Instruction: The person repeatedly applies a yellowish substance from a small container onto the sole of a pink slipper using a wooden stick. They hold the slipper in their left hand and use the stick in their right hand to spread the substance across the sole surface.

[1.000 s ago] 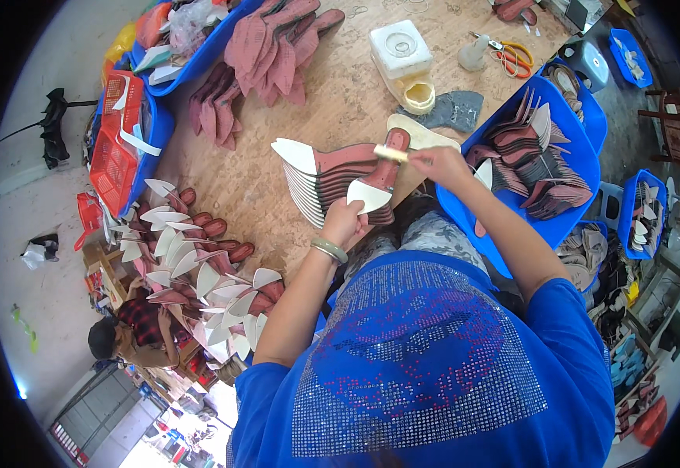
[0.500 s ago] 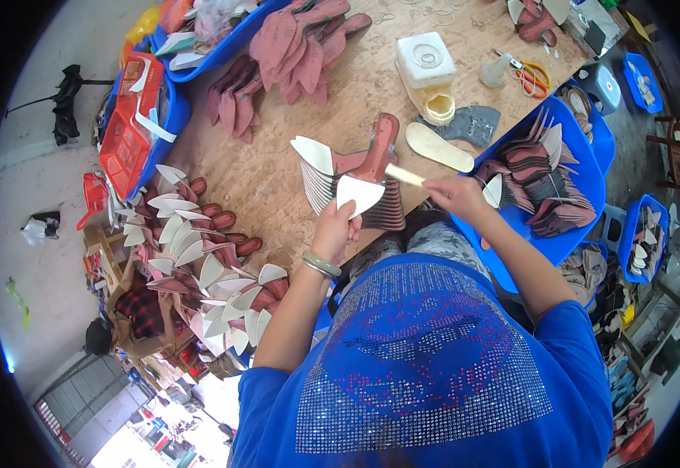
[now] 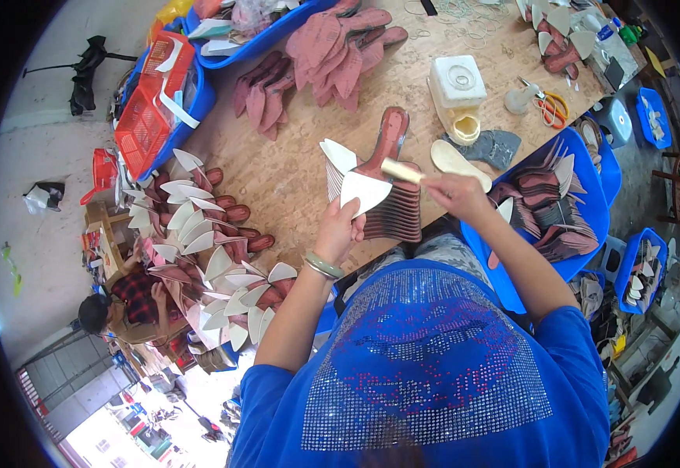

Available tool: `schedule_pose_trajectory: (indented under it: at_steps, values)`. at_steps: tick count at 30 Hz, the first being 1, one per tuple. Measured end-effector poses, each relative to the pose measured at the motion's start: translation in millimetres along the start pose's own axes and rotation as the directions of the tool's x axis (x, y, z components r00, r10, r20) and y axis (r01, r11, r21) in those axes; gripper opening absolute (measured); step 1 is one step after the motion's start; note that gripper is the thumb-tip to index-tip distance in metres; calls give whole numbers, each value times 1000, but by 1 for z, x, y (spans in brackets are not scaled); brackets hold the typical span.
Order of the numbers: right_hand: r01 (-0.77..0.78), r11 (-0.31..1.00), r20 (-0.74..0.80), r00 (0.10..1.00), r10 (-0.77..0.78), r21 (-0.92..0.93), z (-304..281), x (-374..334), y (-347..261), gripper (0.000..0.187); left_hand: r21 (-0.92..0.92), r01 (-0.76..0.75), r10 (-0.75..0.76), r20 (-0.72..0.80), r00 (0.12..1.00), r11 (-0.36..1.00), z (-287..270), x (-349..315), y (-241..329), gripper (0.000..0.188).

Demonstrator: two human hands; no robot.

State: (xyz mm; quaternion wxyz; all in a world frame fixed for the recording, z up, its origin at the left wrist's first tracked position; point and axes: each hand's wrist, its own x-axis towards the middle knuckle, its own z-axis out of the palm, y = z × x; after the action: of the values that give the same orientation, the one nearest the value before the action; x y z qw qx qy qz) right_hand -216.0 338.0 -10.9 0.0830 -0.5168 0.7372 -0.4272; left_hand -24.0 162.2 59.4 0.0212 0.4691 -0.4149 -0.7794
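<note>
My left hand pinches the white pointed end of a reddish-brown shoe upper, whose narrow brown part points away from me. The piece lies over a fanned stack of similar shoe uppers at the table's near edge. In my right hand is a pale, flat brush, held by its near end. Its far end overlaps the brown part of the upper just above the white tip; whether it touches cannot be made out. A white plastic pot with a yellow-crusted mouth stands farther back on the table.
A cream sole-shaped piece lies by a dark grey piece. Orange-handled scissors rest farther right. A blue bin of uppers stands at my right. More uppers cover the left side, with another person beyond.
The brush has moved left, from beside the upper to over its brown part. My left hand keeps its hold. The whole view has shifted slightly.
</note>
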Motion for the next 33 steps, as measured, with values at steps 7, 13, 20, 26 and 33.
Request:
schedule_pose_trajectory:
  at_steps: [7, 13, 20, 26, 33]
  values:
    - [-729, 83, 637, 643, 426, 680, 22, -11, -24, 20, 236, -83, 115, -127, 985, 968, -24, 18, -3, 19]
    - [-642, -274, 685, 570, 454, 716, 3, -7, -18, 24, 288, -241, 339, -367, 866, 927, -82, 64, 28, 17]
    - [-554, -172, 516, 556, 652, 814, -20, -18, -10, 24, 267, -411, 490, -471, 733, 872, -152, 167, 125, 15]
    - [-457, -132, 392, 536, 748, 879, -35, -37, -3, 23, 789, -143, 705, -432, 562, 597, -135, 184, 162, 27]
    - [-436, -126, 365, 524, 770, 891, -37, -45, -6, 24, 964, 266, 864, -131, 486, -3, -177, 201, 132, 47]
